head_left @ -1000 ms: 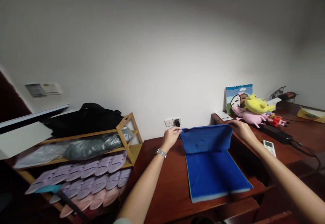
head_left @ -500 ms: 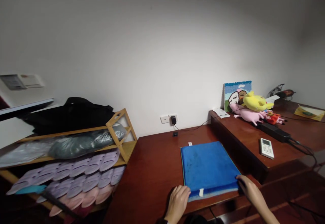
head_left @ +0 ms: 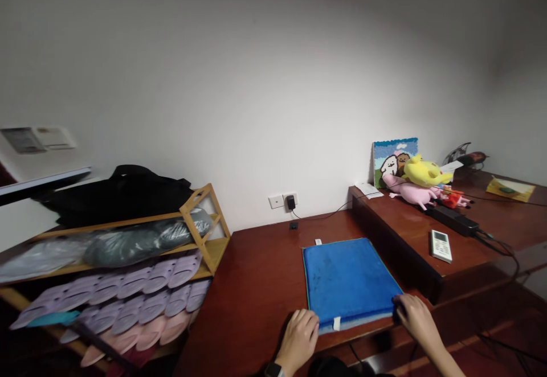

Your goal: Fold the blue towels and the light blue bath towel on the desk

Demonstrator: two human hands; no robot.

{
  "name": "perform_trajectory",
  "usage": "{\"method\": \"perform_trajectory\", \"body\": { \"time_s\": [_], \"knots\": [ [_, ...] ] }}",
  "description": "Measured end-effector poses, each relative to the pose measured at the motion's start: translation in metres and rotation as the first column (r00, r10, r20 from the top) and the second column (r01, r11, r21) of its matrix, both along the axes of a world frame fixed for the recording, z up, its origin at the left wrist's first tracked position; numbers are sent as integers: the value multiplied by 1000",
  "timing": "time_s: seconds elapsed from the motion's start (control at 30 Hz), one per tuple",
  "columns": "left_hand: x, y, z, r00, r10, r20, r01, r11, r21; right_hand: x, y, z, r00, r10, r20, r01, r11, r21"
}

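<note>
A blue plush square, like a seat cushion (head_left: pixel 350 279), lies flat on the reddish-brown wooden table (head_left: pixel 256 274), with a white tag on its near edge and another at its far left corner. My left hand (head_left: pixel 299 331) has its fingers curled over the near left corner. At the near right corner, my right hand (head_left: pixel 412 314) pinches the edge between thumb and fingers. A paler layer shows beneath the blue top along the front.
To the right, a raised wooden surface holds a white remote control (head_left: pixel 440 245), plush toys (head_left: pixel 421 180), a black power adapter (head_left: pixel 455 220) and cables. On the left stands a wooden rack (head_left: pixel 205 229) with lilac and pink clogs (head_left: pixel 154 274) and a black bag (head_left: pixel 123 195).
The cushion's near right edge sits slightly lower and flatter, with my right hand still on that corner. My left hand stays at the left corner. The view has shifted slightly.
</note>
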State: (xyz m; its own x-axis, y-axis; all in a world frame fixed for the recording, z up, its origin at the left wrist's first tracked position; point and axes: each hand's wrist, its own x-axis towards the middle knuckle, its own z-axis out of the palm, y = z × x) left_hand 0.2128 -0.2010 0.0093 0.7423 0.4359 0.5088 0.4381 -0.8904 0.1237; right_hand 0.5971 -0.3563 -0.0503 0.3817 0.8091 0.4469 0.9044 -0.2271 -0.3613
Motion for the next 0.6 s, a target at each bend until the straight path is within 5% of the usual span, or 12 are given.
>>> {"method": "perform_trajectory", "body": {
  "time_s": [0.2, 0.33, 0.6],
  "knots": [
    [50, 7, 18, 994, 111, 0, -110, 983, -144, -24, 32, 2, 986, -39, 160, 38, 999, 10],
    [81, 16, 6, 990, 65, -122, -91, 972, -216, -39, 41, -19, 981, -121, 152, 131, 990, -57],
    [42, 27, -31, 973, -120, -196, 75, 972, -222, -60, 33, -29, 982, -127, 143, 140, 986, -88]
  ]
}}
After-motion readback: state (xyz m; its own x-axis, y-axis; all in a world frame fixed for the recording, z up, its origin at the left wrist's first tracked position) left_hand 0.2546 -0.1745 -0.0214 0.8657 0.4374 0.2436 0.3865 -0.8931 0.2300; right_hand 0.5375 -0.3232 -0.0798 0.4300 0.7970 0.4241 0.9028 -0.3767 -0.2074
